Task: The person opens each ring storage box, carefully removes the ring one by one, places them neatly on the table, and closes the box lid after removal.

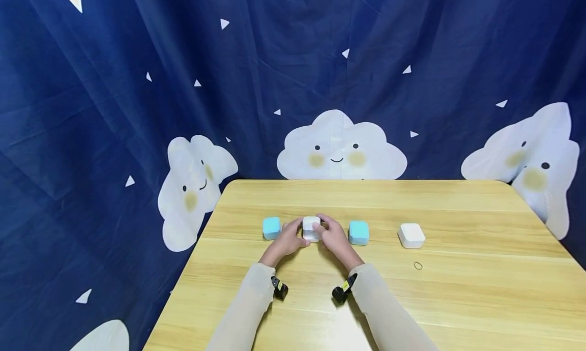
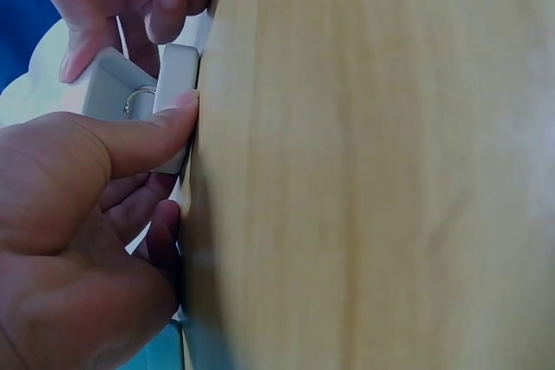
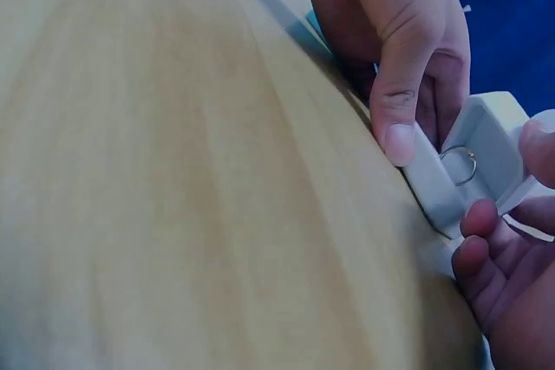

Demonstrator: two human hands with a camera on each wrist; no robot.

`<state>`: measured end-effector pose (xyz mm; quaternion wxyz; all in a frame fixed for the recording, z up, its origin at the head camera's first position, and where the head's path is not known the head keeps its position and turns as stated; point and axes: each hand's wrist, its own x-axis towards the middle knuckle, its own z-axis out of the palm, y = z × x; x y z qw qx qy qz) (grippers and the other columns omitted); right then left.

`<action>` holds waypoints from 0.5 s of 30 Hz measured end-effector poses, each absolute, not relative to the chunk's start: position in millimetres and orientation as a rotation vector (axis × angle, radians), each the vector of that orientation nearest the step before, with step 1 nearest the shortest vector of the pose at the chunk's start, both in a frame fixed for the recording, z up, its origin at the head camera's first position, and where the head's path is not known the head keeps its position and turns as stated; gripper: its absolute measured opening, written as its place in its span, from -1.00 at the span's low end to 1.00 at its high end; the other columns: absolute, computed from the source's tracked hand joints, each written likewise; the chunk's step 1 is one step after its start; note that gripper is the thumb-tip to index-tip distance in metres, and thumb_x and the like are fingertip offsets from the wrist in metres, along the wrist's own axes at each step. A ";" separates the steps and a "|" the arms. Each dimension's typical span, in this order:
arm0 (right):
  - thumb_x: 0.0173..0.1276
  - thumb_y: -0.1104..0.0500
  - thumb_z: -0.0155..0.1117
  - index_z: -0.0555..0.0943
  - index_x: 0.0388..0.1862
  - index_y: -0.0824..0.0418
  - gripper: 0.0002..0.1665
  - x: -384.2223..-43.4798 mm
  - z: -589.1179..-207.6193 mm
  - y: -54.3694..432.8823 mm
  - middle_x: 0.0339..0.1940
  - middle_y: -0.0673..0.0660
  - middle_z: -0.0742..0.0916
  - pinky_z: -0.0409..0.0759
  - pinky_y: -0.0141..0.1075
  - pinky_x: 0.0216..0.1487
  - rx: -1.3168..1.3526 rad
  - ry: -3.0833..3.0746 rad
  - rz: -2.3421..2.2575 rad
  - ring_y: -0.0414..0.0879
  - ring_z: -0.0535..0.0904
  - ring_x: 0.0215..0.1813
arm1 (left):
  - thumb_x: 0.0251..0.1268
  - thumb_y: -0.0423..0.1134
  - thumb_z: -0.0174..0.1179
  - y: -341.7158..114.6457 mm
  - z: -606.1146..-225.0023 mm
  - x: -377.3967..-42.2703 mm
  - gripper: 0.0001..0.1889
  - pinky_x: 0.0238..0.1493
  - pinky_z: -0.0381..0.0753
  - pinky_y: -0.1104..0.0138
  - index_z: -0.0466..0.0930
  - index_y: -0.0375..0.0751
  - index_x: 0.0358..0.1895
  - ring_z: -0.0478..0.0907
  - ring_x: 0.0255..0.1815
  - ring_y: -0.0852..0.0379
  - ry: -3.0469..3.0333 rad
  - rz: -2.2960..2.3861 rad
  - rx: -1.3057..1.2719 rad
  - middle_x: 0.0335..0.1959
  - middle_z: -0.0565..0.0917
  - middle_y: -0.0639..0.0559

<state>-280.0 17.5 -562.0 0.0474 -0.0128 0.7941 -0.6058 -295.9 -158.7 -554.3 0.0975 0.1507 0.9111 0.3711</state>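
Observation:
A white ring box (image 1: 311, 222) stands partly open between both hands near the middle of the table. Upright in its slot, a thin ring (image 3: 473, 163) shows in the right wrist view. My left hand (image 1: 287, 239) grips the base, its thumb laid along the front edge and its fingers at the side. The lid is held by my right hand (image 1: 335, 238), with the thumb on its top; in the left wrist view, some fingers (image 2: 169, 8) of that hand are curled beside the box.
Light blue boxes stand on either side, one to the left (image 1: 271, 228) and one to the right (image 1: 359, 232). Farther right sits a closed white box (image 1: 411, 235), with a loose ring (image 1: 418, 265) lying nearer on the wooden table (image 1: 458, 300). A dark blue curtain (image 1: 256, 61) hangs behind.

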 end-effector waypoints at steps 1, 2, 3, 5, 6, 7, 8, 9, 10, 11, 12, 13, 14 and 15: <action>0.55 -0.01 0.13 0.37 0.51 0.14 -0.38 -280.8 -561.3 17.0 0.28 0.28 0.58 0.45 -0.30 -0.57 -0.030 2.400 -1.867 -0.11 0.41 -0.64 | 0.20 -0.30 0.42 -158.8 -554.7 -296.0 -0.23 0.47 0.25 -0.04 0.31 -0.23 0.49 0.28 0.39 -0.18 2.697 1.102 0.445 0.48 0.41 -0.16; 0.54 -0.01 0.14 0.38 0.50 0.16 -0.38 -281.4 -560.3 16.4 0.25 0.29 0.60 0.43 -0.31 -0.58 -0.019 2.379 -1.887 -0.12 0.39 -0.64 | 0.20 -0.30 0.42 -159.0 -555.1 -296.0 -0.23 0.48 0.25 -0.04 0.31 -0.23 0.49 0.28 0.40 -0.18 2.698 1.103 0.443 0.47 0.41 -0.16; 0.55 -0.01 0.14 0.38 0.50 0.18 -0.37 -282.2 -559.7 15.7 0.24 0.30 0.61 0.42 -0.31 -0.58 -0.011 2.366 -1.902 -0.12 0.38 -0.65 | 0.19 -0.30 0.42 -159.3 -555.3 -295.8 -0.22 0.48 0.25 -0.04 0.31 -0.23 0.49 0.28 0.40 -0.19 2.697 1.109 0.442 0.47 0.41 -0.16; 0.54 -0.01 0.14 0.39 0.49 0.21 -0.37 -283.5 -558.1 14.3 0.23 0.30 0.61 0.41 -0.32 -0.58 0.014 2.338 -1.935 -0.13 0.37 -0.65 | 0.18 -0.31 0.43 -159.7 -555.8 -295.7 -0.22 0.48 0.24 -0.04 0.31 -0.24 0.49 0.28 0.40 -0.20 2.695 1.121 0.444 0.47 0.42 -0.17; 0.54 0.00 0.14 0.39 0.48 0.24 -0.37 -284.1 -557.6 13.5 0.23 0.31 0.60 0.40 -0.32 -0.59 0.022 2.327 -1.950 -0.13 0.37 -0.65 | 0.18 -0.31 0.43 -160.0 -556.0 -295.4 -0.22 0.48 0.24 -0.04 0.31 -0.24 0.49 0.28 0.40 -0.20 2.693 1.127 0.443 0.47 0.42 -0.18; 0.54 0.01 0.14 0.39 0.47 0.26 -0.37 -284.6 -557.1 12.8 0.22 0.32 0.61 0.39 -0.32 -0.59 0.029 2.310 -1.970 -0.13 0.37 -0.64 | 0.18 -0.32 0.43 -160.2 -556.2 -294.9 -0.22 0.48 0.24 -0.04 0.31 -0.24 0.49 0.28 0.40 -0.20 2.690 1.132 0.441 0.47 0.42 -0.18; 0.54 0.01 0.14 0.39 0.47 0.27 -0.37 -285.0 -556.9 12.2 0.21 0.33 0.61 0.39 -0.32 -0.60 0.037 2.296 -1.987 -0.13 0.37 -0.64 | 0.18 -0.32 0.43 -160.3 -556.2 -294.6 -0.22 0.48 0.24 -0.04 0.31 -0.25 0.49 0.28 0.40 -0.21 2.687 1.141 0.438 0.47 0.42 -0.19; 0.54 0.02 0.13 0.40 0.46 0.29 -0.37 -285.5 -556.9 11.8 0.20 0.33 0.62 0.38 -0.33 -0.60 0.042 2.284 -2.002 -0.14 0.37 -0.64 | 0.18 -0.32 0.43 -160.3 -556.2 -294.3 -0.21 0.48 0.24 -0.04 0.31 -0.25 0.49 0.28 0.39 -0.21 2.681 1.148 0.435 0.47 0.41 -0.19; 0.54 0.02 0.14 0.41 0.45 0.29 -0.38 -285.9 -556.6 11.5 0.18 0.32 0.63 0.37 -0.33 -0.61 0.050 2.272 -2.017 -0.14 0.37 -0.64 | 0.18 -0.33 0.42 -160.1 -556.3 -294.2 -0.21 0.48 0.24 -0.04 0.30 -0.25 0.49 0.28 0.39 -0.20 2.677 1.154 0.431 0.47 0.41 -0.19; 0.53 0.02 0.14 0.41 0.45 0.30 -0.38 -286.4 -556.7 11.4 0.16 0.32 0.64 0.37 -0.34 -0.62 0.057 2.262 -2.030 -0.14 0.37 -0.64 | 0.18 -0.33 0.42 -160.0 -556.2 -294.0 -0.21 0.48 0.24 -0.03 0.30 -0.25 0.50 0.28 0.38 -0.20 2.672 1.162 0.426 0.47 0.41 -0.19; 0.53 0.01 0.14 0.42 0.44 0.30 -0.38 -286.9 -557.0 11.3 0.12 0.30 0.65 0.37 -0.34 -0.62 0.062 2.254 -2.039 -0.14 0.37 -0.64 | 0.18 -0.33 0.42 -159.8 -556.1 -293.7 -0.21 0.48 0.24 -0.04 0.30 -0.25 0.50 0.27 0.37 -0.20 2.668 1.170 0.421 0.47 0.41 -0.19; 0.53 0.01 0.14 0.43 0.43 0.30 -0.39 -287.2 -556.8 11.4 0.06 0.28 0.67 0.36 -0.34 -0.62 0.066 2.245 -2.048 -0.15 0.37 -0.64 | 0.18 -0.33 0.42 -159.5 -555.9 -293.5 -0.21 0.48 0.24 -0.03 0.29 -0.25 0.50 0.27 0.37 -0.19 2.664 1.175 0.415 0.48 0.40 -0.19; 0.53 0.01 0.14 0.44 0.42 0.30 -0.40 -287.5 -556.5 11.5 -0.02 0.26 0.68 0.35 -0.34 -0.63 0.071 2.239 -2.056 -0.14 0.36 -0.64 | 0.19 -0.33 0.42 -159.1 -555.6 -293.5 -0.20 0.48 0.24 -0.03 0.28 -0.25 0.51 0.27 0.37 -0.19 2.658 1.182 0.409 0.48 0.40 -0.18; 0.53 0.01 0.14 0.45 0.40 0.30 -0.41 -287.8 -556.4 11.7 -0.13 0.23 0.68 0.35 -0.34 -0.63 0.078 2.231 -2.063 -0.14 0.36 -0.64 | 0.19 -0.32 0.42 -158.8 -555.7 -293.5 -0.19 0.48 0.24 -0.03 0.27 -0.25 0.51 0.27 0.36 -0.18 2.654 1.187 0.407 0.48 0.40 -0.18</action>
